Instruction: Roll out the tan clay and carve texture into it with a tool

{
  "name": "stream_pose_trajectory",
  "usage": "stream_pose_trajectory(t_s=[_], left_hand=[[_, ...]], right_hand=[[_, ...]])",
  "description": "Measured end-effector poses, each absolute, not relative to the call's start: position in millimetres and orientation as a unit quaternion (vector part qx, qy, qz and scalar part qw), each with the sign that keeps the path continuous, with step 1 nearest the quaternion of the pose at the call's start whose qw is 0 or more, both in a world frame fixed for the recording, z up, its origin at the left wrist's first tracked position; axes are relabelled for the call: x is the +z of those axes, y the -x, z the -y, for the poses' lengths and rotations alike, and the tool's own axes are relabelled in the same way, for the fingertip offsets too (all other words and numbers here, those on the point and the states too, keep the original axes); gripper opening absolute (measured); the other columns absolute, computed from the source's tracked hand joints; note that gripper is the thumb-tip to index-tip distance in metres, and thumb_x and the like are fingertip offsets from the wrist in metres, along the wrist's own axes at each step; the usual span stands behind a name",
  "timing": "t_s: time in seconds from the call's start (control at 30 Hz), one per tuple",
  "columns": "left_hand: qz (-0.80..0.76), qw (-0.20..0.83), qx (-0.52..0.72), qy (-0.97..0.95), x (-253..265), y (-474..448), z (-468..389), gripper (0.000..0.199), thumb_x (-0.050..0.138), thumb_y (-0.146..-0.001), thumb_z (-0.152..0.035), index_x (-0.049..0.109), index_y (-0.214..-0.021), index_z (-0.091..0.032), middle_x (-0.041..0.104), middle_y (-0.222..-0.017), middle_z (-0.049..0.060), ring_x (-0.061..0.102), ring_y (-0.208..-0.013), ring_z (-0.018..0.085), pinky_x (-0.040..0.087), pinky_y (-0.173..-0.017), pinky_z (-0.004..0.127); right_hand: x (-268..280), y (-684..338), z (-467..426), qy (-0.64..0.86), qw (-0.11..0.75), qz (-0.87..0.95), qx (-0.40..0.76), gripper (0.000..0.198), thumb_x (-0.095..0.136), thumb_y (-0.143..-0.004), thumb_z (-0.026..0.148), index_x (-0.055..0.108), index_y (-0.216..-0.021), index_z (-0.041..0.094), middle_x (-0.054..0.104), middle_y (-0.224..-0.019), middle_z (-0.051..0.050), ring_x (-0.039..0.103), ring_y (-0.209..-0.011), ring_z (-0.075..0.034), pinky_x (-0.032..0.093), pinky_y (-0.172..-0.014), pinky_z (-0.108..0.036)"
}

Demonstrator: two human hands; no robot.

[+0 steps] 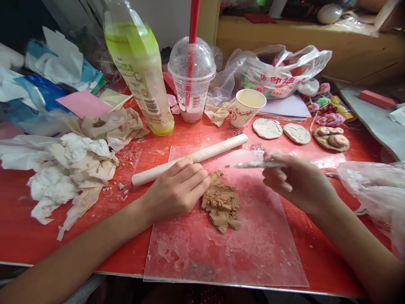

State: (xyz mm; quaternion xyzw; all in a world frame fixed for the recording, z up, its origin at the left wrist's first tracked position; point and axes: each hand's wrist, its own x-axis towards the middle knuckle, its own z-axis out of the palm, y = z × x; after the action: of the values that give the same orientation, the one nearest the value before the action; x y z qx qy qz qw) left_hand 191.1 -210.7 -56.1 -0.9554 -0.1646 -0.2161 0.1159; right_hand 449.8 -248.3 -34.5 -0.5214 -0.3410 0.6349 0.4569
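A lump of soft brown clay [221, 202], rough and smeared, lies on a clear plastic sheet [253, 257]. My left hand [179, 185] is closed at the clay's upper left edge, fingers bent together and tips against it; the thumb is hidden. Just behind that hand, a white rolling pin [221, 147] lies slantwise across the sheet's far edge. In my right hand [287, 177] is a thin, flat, clay-smeared modelling tool [253, 165]. Its tip points left, raised above the sheet to the right of the clay.
Behind stand a green-labelled bottle [142, 76], a lidded cup [193, 84] with a red straw, and a paper cup [248, 107]. Flat clay discs [267, 128] and a decorated clay piece [331, 138] lie back right. Crumpled tissues [76, 164] fill the left; a plastic bag [376, 190] lies right.
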Motion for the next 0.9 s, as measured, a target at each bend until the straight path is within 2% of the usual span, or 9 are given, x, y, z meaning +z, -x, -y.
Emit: stream_pose_trajectory(t_s=[0.1,0.17,0.23,0.33,0.43,0.53,0.7,0.8,0.9], left_hand=[[0.164,0.117,-0.21,0.957,-56.1,-191.5,210.8,0.019,0.046,-0.085,-0.012,0.059,-0.099,-0.011,0.061,-0.096,0.005,0.052,-0.095,0.019,0.039,-0.092,0.036],[0.159,0.115,-0.211,0.958,-55.8,-191.7,211.4,0.019,0.045,-0.086,-0.013,0.06,-0.098,-0.011,0.061,-0.096,0.005,0.052,-0.094,0.018,0.039,-0.092,0.036],[0.158,0.109,-0.21,0.959,-55.7,-191.8,212.3,0.019,0.045,-0.087,-0.013,0.06,-0.099,-0.011,0.061,-0.095,0.006,0.052,-0.094,0.018,0.039,-0.091,0.036],[0.164,0.093,-0.205,0.96,-56.8,-192.1,213.6,0.026,0.044,-0.088,-0.014,0.056,-0.111,-0.013,0.06,-0.104,0.006,0.05,-0.101,0.019,0.037,-0.095,0.037],[0.151,0.083,-0.196,0.965,-59.2,-192.4,214.3,0.033,0.043,-0.09,-0.016,0.048,-0.122,-0.017,0.055,-0.119,0.004,0.044,-0.111,0.019,0.033,-0.1,0.039],[0.138,0.084,-0.19,0.968,-61.8,-192.5,214.7,0.034,0.042,-0.09,-0.016,0.047,-0.124,-0.016,0.052,-0.123,0.004,0.043,-0.113,0.019,0.031,-0.102,0.04],[0.14,0.066,-0.206,0.966,-62.4,-192.5,216.2,0.031,0.041,-0.089,-0.014,0.05,-0.119,-0.014,0.055,-0.117,0.005,0.044,-0.111,0.019,0.03,-0.102,0.039],[0.136,0.056,-0.222,0.964,-60.9,-192.3,215.7,0.029,0.042,-0.088,-0.013,0.052,-0.116,-0.014,0.057,-0.112,0.005,0.046,-0.108,0.018,0.032,-0.099,0.038],[0.138,0.062,-0.228,0.962,-60.3,-191.4,213.7,0.03,0.044,-0.087,-0.011,0.052,-0.115,-0.015,0.059,-0.109,0.005,0.047,-0.107,0.018,0.034,-0.098,0.036]], right_hand=[[-28.2,-457.8,245.8,0.54,0.532,0.358,0.546,0.026,0.047,-0.081,0.038,0.061,-0.065,0.023,0.037,-0.046,0.002,0.033,-0.04,-0.009,0.022,-0.037,-0.025],[-28.3,-464.4,243.3,0.582,0.544,0.379,0.471,0.033,0.045,-0.082,0.042,0.058,-0.059,0.024,0.03,-0.042,0.002,0.026,-0.039,-0.009,0.018,-0.037,-0.026],[-33.8,-470.8,239.8,0.636,0.525,0.399,0.4,0.033,0.051,-0.08,0.045,0.051,-0.054,0.023,0.025,-0.042,0.004,0.019,-0.039,-0.009,0.013,-0.038,-0.026],[-49.1,-479.5,232.9,0.718,0.444,0.439,0.307,0.032,0.059,-0.074,0.047,0.046,-0.058,0.022,0.032,-0.049,0.003,0.026,-0.042,-0.009,0.018,-0.04,-0.026],[-63.7,-488.1,227.2,0.75,0.404,0.48,0.209,0.03,0.066,-0.068,0.046,0.055,-0.083,0.022,0.044,-0.062,0.002,0.041,-0.054,-0.013,0.032,-0.049,-0.028],[-69.1,-495.3,223.4,0.746,0.413,0.503,0.14,0.061,0.067,-0.066,0.046,0.042,-0.118,0.023,0.05,-0.082,-0.002,0.05,-0.065,-0.016,0.042,-0.059,-0.033],[-59.5,-488.8,198.9,0.65,0.506,0.531,0.2,0.06,0.069,-0.066,0.042,0.04,-0.116,0.024,0.05,-0.114,-0.011,0.055,-0.098,-0.023,0.049,-0.077,-0.038],[-55.6,-470.6,167.3,0.597,0.512,0.562,0.257,0.062,0.072,-0.063,0.04,0.042,-0.114,0.025,0.048,-0.122,-0.011,0.049,-0.112,-0.025,0.044,-0.09,-0.041],[-57.8,-451.0,137.2,0.567,0.541,0.55,0.289,0.064,0.073,-0.06,0.039,0.042,-0.114,0.023,0.051,-0.121,-0.009,0.047,-0.115,-0.024,0.041,-0.096,-0.04]])
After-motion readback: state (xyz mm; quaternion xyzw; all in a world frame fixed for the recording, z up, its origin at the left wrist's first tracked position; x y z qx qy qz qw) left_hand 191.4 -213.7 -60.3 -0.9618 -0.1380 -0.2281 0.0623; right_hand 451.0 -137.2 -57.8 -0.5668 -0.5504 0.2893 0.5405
